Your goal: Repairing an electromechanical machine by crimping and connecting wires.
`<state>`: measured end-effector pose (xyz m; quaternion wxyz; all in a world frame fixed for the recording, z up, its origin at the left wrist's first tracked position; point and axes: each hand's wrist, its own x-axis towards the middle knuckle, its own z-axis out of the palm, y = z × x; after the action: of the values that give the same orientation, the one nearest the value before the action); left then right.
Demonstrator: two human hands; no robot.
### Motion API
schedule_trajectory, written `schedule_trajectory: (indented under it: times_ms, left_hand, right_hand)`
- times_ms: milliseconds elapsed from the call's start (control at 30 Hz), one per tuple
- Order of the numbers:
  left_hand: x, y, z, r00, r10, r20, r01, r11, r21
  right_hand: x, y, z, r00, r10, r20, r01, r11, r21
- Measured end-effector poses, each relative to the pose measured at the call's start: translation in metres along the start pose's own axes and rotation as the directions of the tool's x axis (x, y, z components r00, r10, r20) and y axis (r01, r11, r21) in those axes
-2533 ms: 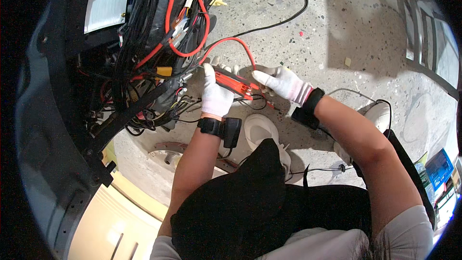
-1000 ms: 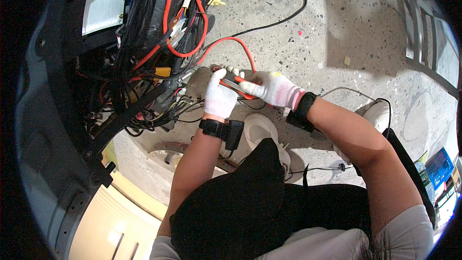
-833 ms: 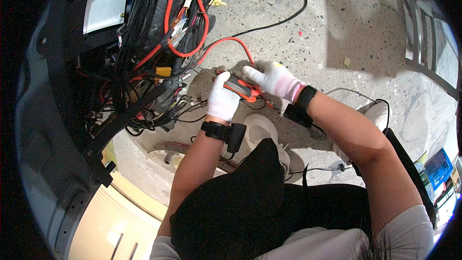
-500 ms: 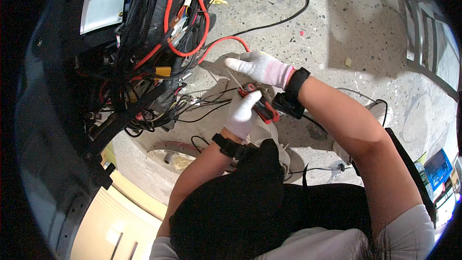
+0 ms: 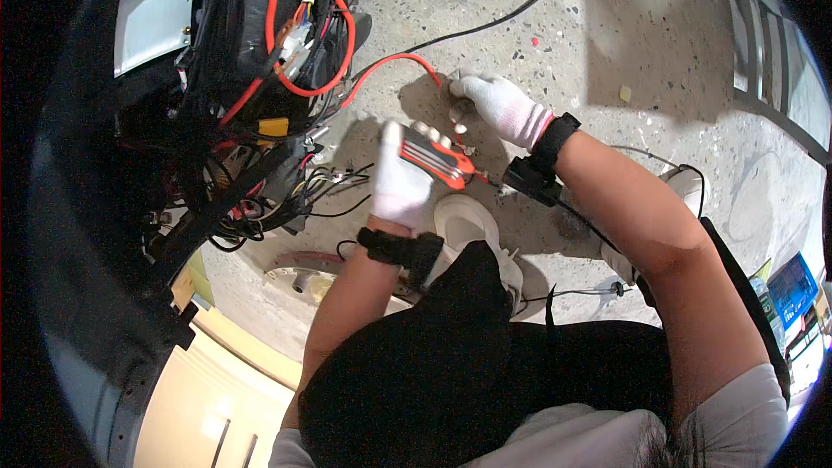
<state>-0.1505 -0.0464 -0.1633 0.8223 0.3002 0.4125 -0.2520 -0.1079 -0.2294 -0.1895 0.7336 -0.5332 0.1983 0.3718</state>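
There's the red-and-black folding tool point(image 5: 438, 163), silver bars point(image 5: 423, 154) along it, slanting in the left hand point(image 5: 400, 178), the red cable point(image 5: 400, 57) arching to the right hand point(image 5: 503, 107)!

Open floor point(image 5: 663, 61) to the right of the right hand point(image 5: 507, 108) leaves room to pass — leftward, the dense wire bundle point(image 5: 251, 61) and arching red cable point(image 5: 402, 55) stand in the way.
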Motion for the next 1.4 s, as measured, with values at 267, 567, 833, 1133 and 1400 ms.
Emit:
schedule_trajectory:
  times_ms: [267,567,833,1133,1400]
  left_hand:
    - [0.021,0.027,0.001,0.971,0.157,-0.182,-0.154,0.988,0.03]
    - [0.02,0.019,-0.003,0.994,0.08,-0.073,-0.082,0.997,-0.017]
    - [0.021,0.019,0.006,0.996,0.077,-0.053,-0.072,0.994,0.077]
    - [0.036,0.02,-0.012,0.998,0.065,0.02,-0.065,0.998,0.011]
    - [0.03,0.02,0.0,0.993,0.107,-0.051,-0.106,0.994,0.018]
  right_hand:
    - [-0.028,0.022,0.014,0.992,0.041,0.12,0.013,0.907,-0.42]
    - [-0.031,0.023,0.023,0.994,0.059,0.094,-0.024,0.94,-0.34]
    - [-0.032,0.008,0.022,0.991,0.109,0.074,-0.076,0.932,-0.353]
    - [-0.031,0.009,0.022,0.994,0.087,0.069,-0.059,0.937,-0.345]
    - [-0.033,0.002,0.023,0.991,0.116,0.071,-0.085,0.934,-0.346]
